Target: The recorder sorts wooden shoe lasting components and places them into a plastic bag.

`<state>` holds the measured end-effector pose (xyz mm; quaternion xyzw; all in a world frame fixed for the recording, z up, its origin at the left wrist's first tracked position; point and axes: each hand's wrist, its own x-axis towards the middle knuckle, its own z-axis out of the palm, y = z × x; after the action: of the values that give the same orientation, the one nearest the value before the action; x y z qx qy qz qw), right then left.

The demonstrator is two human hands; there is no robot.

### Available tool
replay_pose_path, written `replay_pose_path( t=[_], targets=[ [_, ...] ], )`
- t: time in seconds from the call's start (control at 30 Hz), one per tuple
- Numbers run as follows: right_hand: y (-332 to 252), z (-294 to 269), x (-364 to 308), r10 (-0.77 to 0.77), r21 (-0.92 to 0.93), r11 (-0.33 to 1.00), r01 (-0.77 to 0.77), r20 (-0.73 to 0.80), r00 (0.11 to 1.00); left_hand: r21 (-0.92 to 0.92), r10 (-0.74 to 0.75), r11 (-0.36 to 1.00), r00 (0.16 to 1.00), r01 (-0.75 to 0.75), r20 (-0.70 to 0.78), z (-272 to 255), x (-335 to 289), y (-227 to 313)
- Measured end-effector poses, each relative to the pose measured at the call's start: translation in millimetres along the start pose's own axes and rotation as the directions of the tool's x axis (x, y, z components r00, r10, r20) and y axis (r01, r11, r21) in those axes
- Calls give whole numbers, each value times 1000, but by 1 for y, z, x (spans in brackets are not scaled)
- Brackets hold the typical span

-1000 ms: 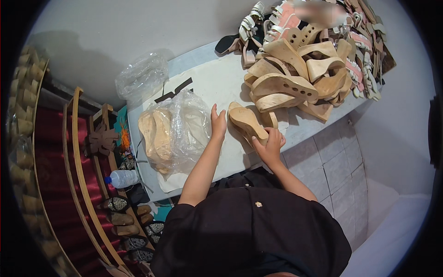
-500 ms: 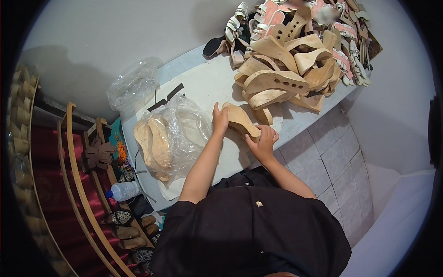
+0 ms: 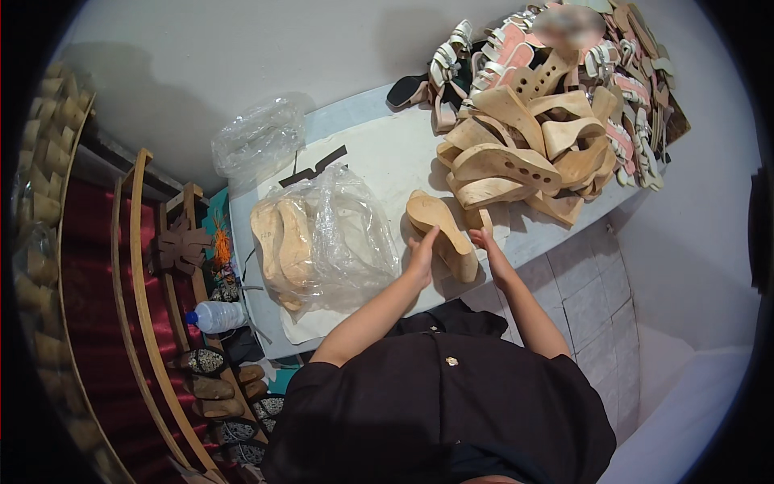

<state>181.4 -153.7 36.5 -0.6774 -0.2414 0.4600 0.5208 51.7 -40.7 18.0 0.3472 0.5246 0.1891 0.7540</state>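
A pale wooden wedge shoe sole (image 3: 433, 213) lies slantwise on the table, its broad rounded end away from me. Its thick heel end (image 3: 458, 261) is nearer my body; whether a second sole lies under it I cannot tell. At its left edge is my left hand (image 3: 420, 260), thumb and fingers apart, the thumb touching or very near the wood. My right hand (image 3: 493, 256) has its fingers stretched out on the other side. Its fingertips are by a small upright wooden piece (image 3: 484, 219), and contact there is unclear.
Wooden wedge soles (image 3: 508, 165) are heaped at the far right, before white and pink sandals (image 3: 504, 60). On the left, a clear plastic bag (image 3: 351, 230) partly covers more soles (image 3: 282, 238). A rack (image 3: 141, 282) and water bottle (image 3: 218, 317) stand left of the table (image 3: 371, 133).
Both hands have loosened from the sole they held between them. The sole now rests lower, its heel end toward me. The whole view has shifted slightly, so things appear farther right.
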Motion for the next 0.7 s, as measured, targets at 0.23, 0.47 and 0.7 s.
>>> replay_pose_path(
  t=[0.23, 0.47, 0.7],
  targets=[
    [-19, 4, 4, 257, 31, 958, -284, 339, 905, -93, -160, 971, 887, 221, 432, -2, -27, 8],
    [-16, 2, 12, 423, -118, 906, -407, 317, 849, -43, -158, 982, 929, 182, 335, -1, -32, 9],
    [-5, 13, 20, 292, 36, 941, -336, 413, 863, 8, -156, 987, 949, 160, 273, -6, -52, 25]
  ],
)
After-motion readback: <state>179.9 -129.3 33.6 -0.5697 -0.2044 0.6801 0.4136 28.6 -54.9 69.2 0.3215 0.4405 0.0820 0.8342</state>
